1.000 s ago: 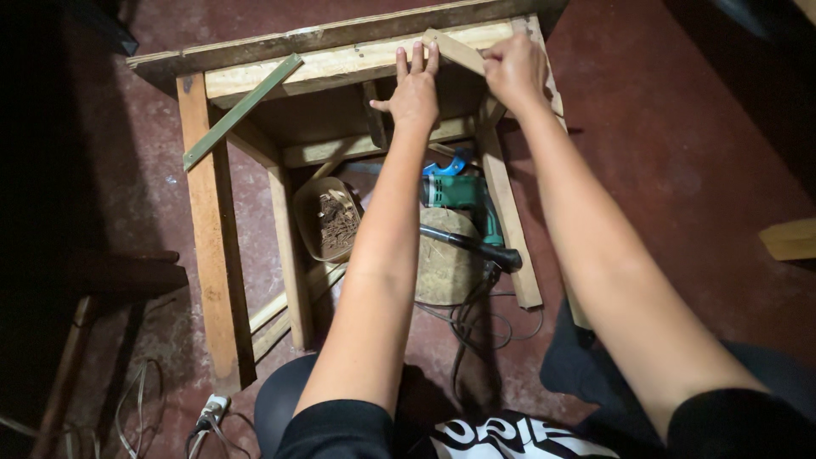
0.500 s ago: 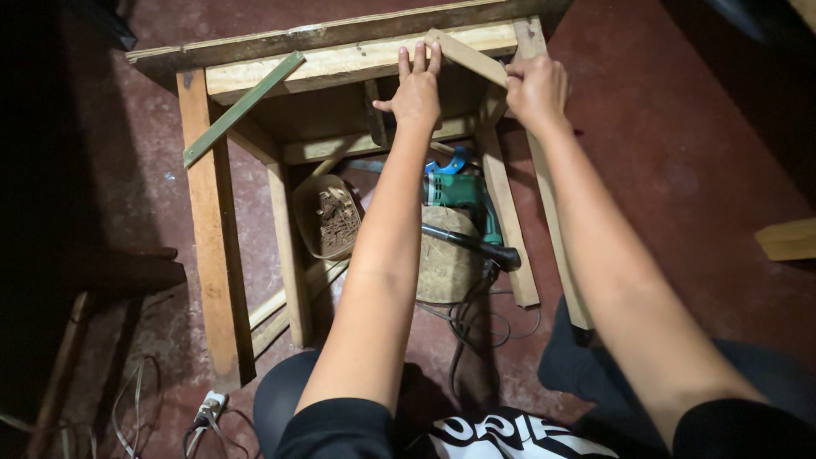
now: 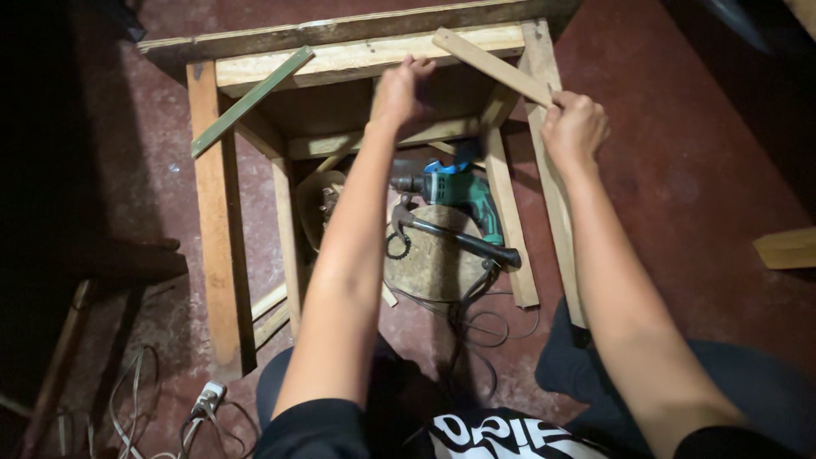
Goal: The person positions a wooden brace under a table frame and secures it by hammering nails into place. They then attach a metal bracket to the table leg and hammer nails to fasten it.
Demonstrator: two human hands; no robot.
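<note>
— Head view: what has each hand got?

— The right hand (image 3: pixel 574 127) is closed on the lower end of the short pale wooden slat (image 3: pixel 493 66), which lies diagonally across the far right corner of the upturned bare-wood table frame (image 3: pixel 217 221). The left hand (image 3: pixel 399 89) rests on the frame's far rail; its grip I cannot tell.

— Doing it well?

— I'd press both ends flush before fixing.

— Change?

— The right hand has slid down the slat, nearer the leg. The green-and-blue power drill (image 3: pixel 455 191) lies unmoved.
</note>
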